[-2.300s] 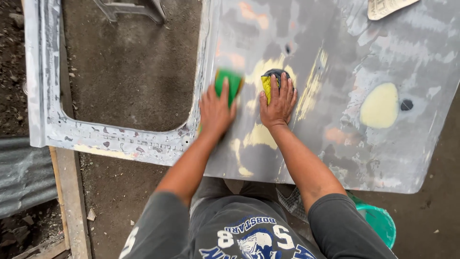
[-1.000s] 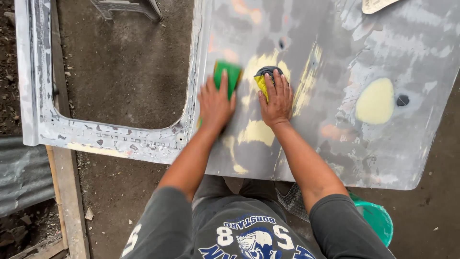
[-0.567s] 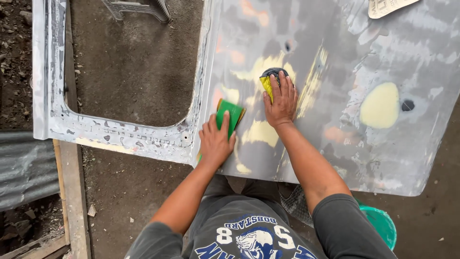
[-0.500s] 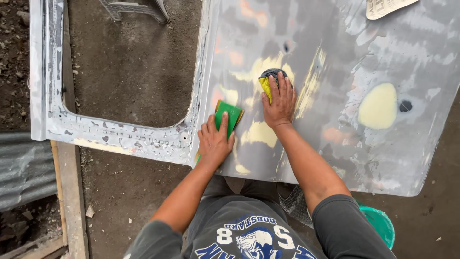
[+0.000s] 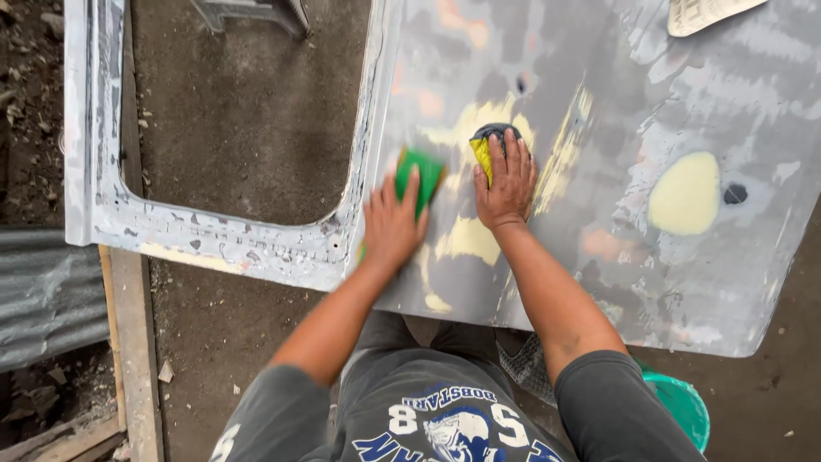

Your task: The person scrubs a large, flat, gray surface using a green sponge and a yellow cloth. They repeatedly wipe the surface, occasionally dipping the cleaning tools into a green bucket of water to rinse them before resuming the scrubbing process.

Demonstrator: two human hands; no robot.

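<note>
Currently, in the head view, your left hand (image 5: 393, 224) presses flat on a green pad (image 5: 419, 175), fingers spread over it, on the grey car door (image 5: 599, 103). Your right hand (image 5: 506, 184), at 3 o'clock from the left, lies flat on a yellow-and-dark pad (image 5: 486, 144). A yellow filler patch (image 5: 687, 193) sits further toward 3 o'clock.
</note>
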